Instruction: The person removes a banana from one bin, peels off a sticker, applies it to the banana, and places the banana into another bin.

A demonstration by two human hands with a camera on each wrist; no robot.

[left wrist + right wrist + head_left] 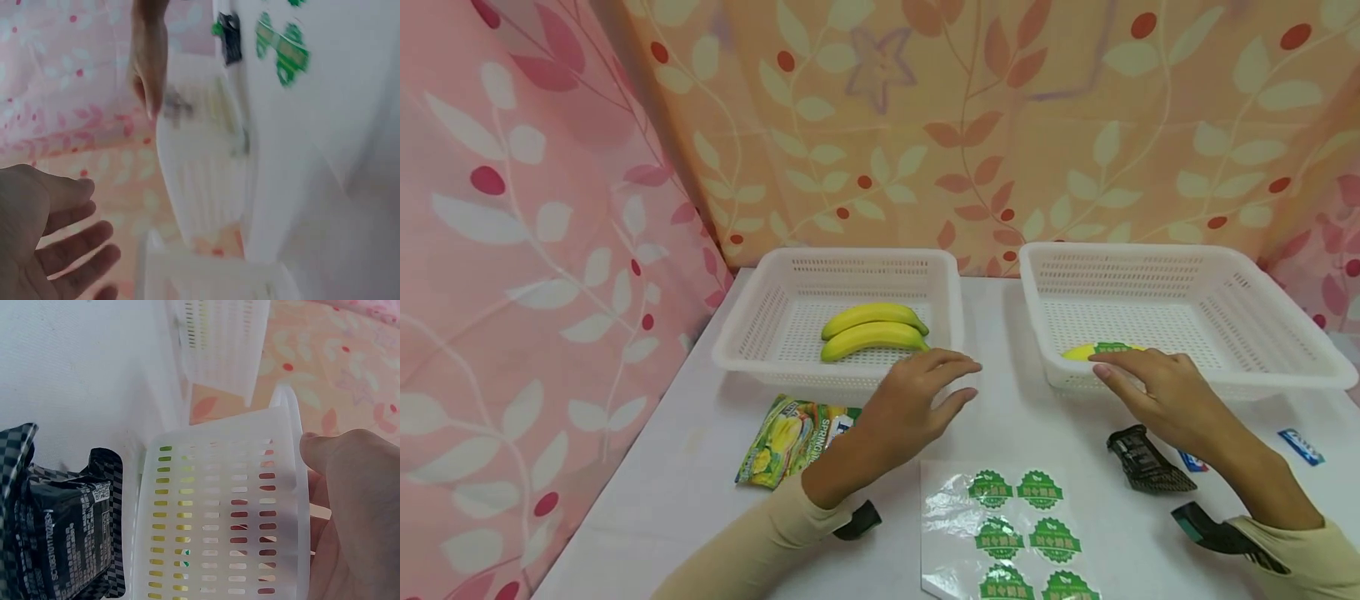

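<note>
My left hand (910,408) hovers by the front right corner of the left white basket (838,254), its fingers loosely bent and holding nothing. Two bananas (876,340) lie side by side in that basket. My right hand (1172,400) reaches over the front wall of the right white basket (1277,385). In the right wrist view its thumb is by the rim and its fingers are inside, partly hidden. Below that hand, in the basket, lies a yellow thing with a green label (1078,352), mostly hidden by the wall and hand.
A sheet of green round stickers (955,533) lies at the front middle. Left of it is a green printed pouch (782,442). A black checkered packet (1142,458) and small blue packets (1300,447) lie before the right basket. A patterned curtain (880,150) hangs behind.
</note>
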